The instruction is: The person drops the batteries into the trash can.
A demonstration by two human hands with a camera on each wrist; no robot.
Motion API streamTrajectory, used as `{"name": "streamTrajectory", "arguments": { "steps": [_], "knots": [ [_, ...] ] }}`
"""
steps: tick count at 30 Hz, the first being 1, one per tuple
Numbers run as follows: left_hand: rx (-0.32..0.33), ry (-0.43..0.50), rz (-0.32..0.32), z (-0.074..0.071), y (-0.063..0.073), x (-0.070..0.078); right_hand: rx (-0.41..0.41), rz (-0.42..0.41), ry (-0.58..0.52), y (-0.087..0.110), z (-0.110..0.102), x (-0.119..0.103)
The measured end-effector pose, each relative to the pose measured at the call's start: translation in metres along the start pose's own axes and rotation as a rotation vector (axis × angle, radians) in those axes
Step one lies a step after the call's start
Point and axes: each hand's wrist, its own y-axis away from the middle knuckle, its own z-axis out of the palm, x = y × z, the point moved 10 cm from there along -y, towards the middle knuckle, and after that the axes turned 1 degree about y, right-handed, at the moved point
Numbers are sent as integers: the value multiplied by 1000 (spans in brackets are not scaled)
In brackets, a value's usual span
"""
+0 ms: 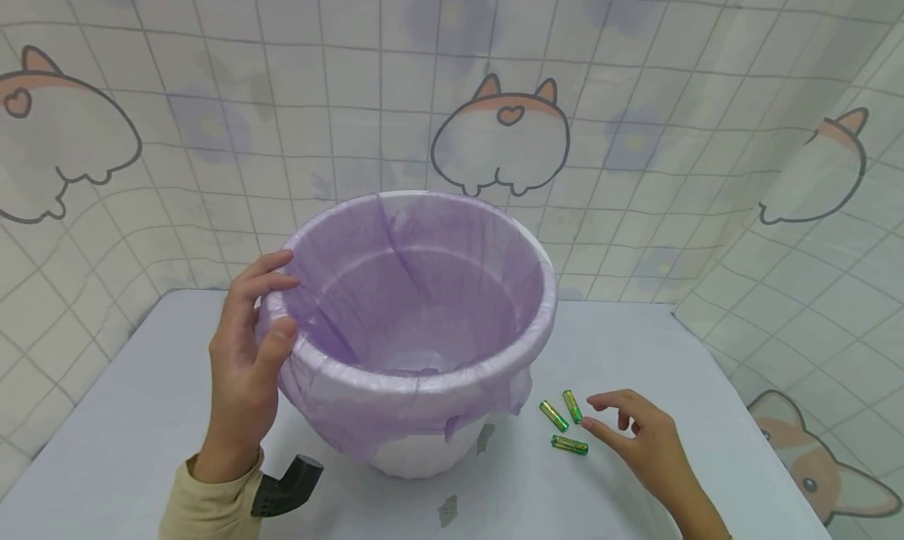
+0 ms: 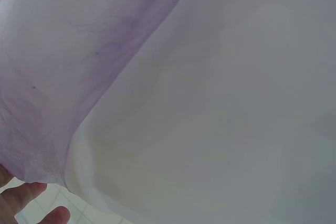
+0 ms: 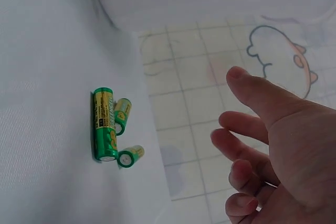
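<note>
Near the middle of the head view, a white round bin (image 1: 417,452) lined with a translucent purple plastic bag (image 1: 402,406) stands upright on a pale, whitish worktop (image 1: 621,344). The bag is folded outward over the rim, its loose edge hanging partway down the outside wall.

At the left of that view, the left hand (image 1: 247,352) holds the bin's rim, its grip curled over the bag-covered edge, with fingertips at the upper side and the thumb lower down. The left wrist view is filled mostly by the bin's wall and the bag, with fingertips at lower left.

Three green-and-gold cylindrical batteries (image 1: 569,445) lie on the worktop at lower right of the head view, close together and just beside the bin. The right hand (image 1: 636,438) is to their right, its grip parted between thumb and forefinger and holding nothing. The thumb tip is very near the uppermost battery; whether they touch is unclear.

A beige sleeve (image 1: 212,505) and a black angled device (image 1: 286,485) are at lower left. White gridded cloth (image 1: 339,132) printed with cartoon animals fills the upper background.
</note>
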Motion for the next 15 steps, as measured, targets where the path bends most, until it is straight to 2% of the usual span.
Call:
{"name": "streamTrajectory", "arguments": {
  "steps": [8, 15],
  "knots": [
    [1, -17, 0, -1, 0, 1, -50, -4, -41, 3, 12, 6],
    [-6, -21, 3, -1, -1, 1, -116, 41, -59, 7, 24, 15]
  ]
}}
